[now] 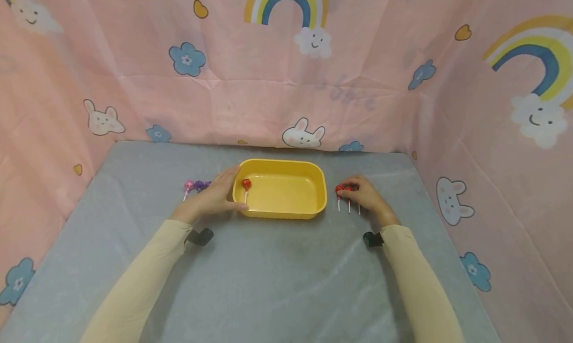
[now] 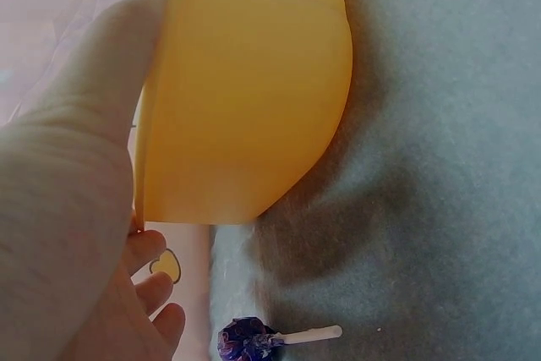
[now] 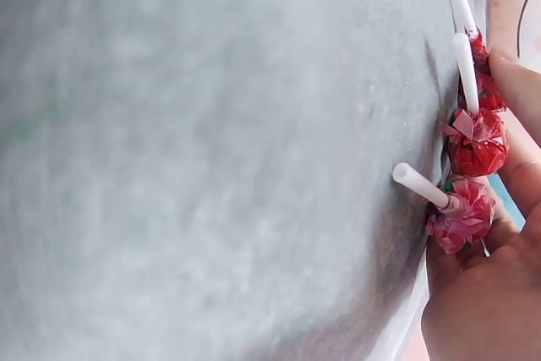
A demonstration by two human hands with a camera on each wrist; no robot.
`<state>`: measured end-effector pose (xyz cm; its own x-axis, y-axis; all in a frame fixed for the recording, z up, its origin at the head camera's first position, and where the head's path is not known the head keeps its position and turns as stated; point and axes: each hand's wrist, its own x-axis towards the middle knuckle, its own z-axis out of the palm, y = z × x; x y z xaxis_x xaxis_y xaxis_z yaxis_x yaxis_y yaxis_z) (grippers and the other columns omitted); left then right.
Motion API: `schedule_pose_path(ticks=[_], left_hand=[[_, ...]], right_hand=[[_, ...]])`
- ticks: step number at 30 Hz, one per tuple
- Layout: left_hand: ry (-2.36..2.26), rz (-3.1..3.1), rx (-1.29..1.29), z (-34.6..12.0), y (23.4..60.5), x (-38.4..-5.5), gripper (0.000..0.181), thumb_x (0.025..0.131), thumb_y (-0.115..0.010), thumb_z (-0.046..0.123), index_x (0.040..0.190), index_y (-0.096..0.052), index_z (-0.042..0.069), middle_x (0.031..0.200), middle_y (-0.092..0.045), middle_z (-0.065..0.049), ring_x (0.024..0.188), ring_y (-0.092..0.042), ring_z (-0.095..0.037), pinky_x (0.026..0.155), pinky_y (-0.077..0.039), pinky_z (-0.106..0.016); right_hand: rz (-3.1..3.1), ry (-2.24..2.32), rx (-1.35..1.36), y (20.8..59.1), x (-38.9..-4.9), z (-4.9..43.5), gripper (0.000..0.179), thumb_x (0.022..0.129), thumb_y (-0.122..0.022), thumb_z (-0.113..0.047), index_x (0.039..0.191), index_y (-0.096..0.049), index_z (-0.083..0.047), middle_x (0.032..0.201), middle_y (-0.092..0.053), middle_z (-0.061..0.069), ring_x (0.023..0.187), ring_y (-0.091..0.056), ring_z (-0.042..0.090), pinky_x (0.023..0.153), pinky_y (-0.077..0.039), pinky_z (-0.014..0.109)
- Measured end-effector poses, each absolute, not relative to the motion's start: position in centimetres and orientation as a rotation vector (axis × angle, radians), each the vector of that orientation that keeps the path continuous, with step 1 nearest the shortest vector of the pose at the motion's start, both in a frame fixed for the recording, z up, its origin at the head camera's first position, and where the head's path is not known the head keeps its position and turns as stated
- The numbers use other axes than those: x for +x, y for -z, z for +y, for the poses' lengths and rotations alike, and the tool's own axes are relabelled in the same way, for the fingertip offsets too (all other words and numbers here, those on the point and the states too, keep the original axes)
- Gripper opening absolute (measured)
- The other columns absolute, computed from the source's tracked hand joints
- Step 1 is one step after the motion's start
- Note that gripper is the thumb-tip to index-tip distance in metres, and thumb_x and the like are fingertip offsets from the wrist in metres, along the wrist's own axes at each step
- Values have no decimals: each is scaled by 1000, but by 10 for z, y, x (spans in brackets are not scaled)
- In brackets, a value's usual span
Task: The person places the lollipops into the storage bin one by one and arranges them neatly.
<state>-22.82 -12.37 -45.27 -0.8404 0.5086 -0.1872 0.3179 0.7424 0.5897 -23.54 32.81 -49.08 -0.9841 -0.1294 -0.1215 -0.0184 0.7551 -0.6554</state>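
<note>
At the left end of a yellow plastic tub [image 1: 286,214], my left hand [image 1: 215,196] grips the rim, thumb at the front and fingers toward the back corner. One red-wrapped lollipop [image 1: 246,184] lies inside near that end. To the right of the tub, my right hand [image 1: 361,193] pinches the leftmost red lollipop [image 1: 338,189] of a short row by its wrapped head. In the right wrist view the thumb presses on that head, while a second red lollipop [image 3: 478,145] and a pinkish-red lollipop [image 3: 462,216] sit under the palm.
Left of my left hand lie a pink lollipop [image 1: 189,185] and purple lollipops [image 1: 200,186], partly hidden by the hand. A grey cloth covers the table [image 1: 286,273]. Pink patterned curtains [image 1: 224,104] stand along the back and sides.
</note>
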Motion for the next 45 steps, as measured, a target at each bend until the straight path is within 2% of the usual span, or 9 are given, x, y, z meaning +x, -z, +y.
schedule_pose_path(ticks=[10, 20, 25, 28, 30, 32, 35, 39, 45], left_hand=[[-798, 2614, 660, -123, 452, -230, 120, 81, -76, 53, 160, 4, 12, 168, -2, -14, 156, -1, -38, 125, -12, -58], [-794, 2603, 645, -124, 453, -229, 121, 80, -75, 56, 160, 5, 12, 169, -1, -13, 156, 1, -36, 126, -11, -57], [-792, 2599, 645, -123, 452, -227, 122, 80, -75, 58, 160, 5, 12, 169, -1, -14, 156, 1, -36, 126, -11, -57], [-794, 2601, 655, -123, 451, -226, 122, 79, -75, 58, 160, 4, 12, 168, -1, -14, 156, 0, -37, 126, -11, -58], [-793, 2602, 652, -123, 452, -227, 122, 79, -75, 58, 160, 4, 12, 168, -1, -14, 156, 0, -37, 126, -11, -58], [-793, 2603, 649, -123, 452, -227, 121, 79, -75, 57, 160, 4, 12, 169, -1, -14, 156, 0, -36, 126, -12, -57], [-790, 2607, 661, -123, 453, -228, 121, 80, -75, 57, 160, 4, 11, 169, -1, -14, 156, 0, -36, 126, -12, -57], [-787, 2605, 674, -122, 453, -229, 122, 79, -75, 57, 159, 4, 10, 168, -2, -15, 156, -1, -38, 126, -11, -58], [-782, 2603, 650, -123, 453, -230, 121, 80, -75, 56, 160, 4, 12, 169, -1, -13, 156, -1, -36, 126, -12, -57]], right_hand=[[2781, 1079, -118, 491, -237, 326, 40, 90, -73, -27, 120, -67, -1, 129, -53, 19, 121, -48, 35, 109, -39, 52], [2794, 1050, -131, 489, -237, 325, 40, 91, -72, -28, 119, -67, 0, 127, -55, 21, 118, -49, 36, 107, -40, 53], [2757, 1061, -63, 487, -237, 325, 42, 92, -69, -33, 121, -65, -3, 125, -56, 18, 111, -53, 32, 93, -47, 38], [2729, 1073, -18, 485, -237, 325, 46, 93, -68, -37, 124, -63, -3, 126, -58, 19, 108, -55, 31, 83, -47, 28], [2722, 1069, 5, 482, -238, 325, 49, 93, -67, -40, 125, -62, -4, 125, -60, 19, 107, -55, 31, 80, -46, 27], [2724, 1058, 18, 479, -239, 324, 51, 93, -66, -42, 127, -61, -5, 126, -60, 19, 107, -55, 31, 82, -48, 30], [2738, 1070, 27, 471, -241, 322, 51, 93, -66, -43, 128, -59, -6, 128, -60, 19, 112, -55, 33, 94, -51, 42], [2756, 1136, 45, 456, -245, 313, 55, 93, -65, -47, 130, -57, -7, 134, -58, 17, 124, -51, 36, 110, -44, 54], [2797, 1259, 63, 426, -247, 282, 55, 90, -67, -52, 127, -60, -12, 132, -60, 10, 129, -52, 32, 111, -45, 52]])
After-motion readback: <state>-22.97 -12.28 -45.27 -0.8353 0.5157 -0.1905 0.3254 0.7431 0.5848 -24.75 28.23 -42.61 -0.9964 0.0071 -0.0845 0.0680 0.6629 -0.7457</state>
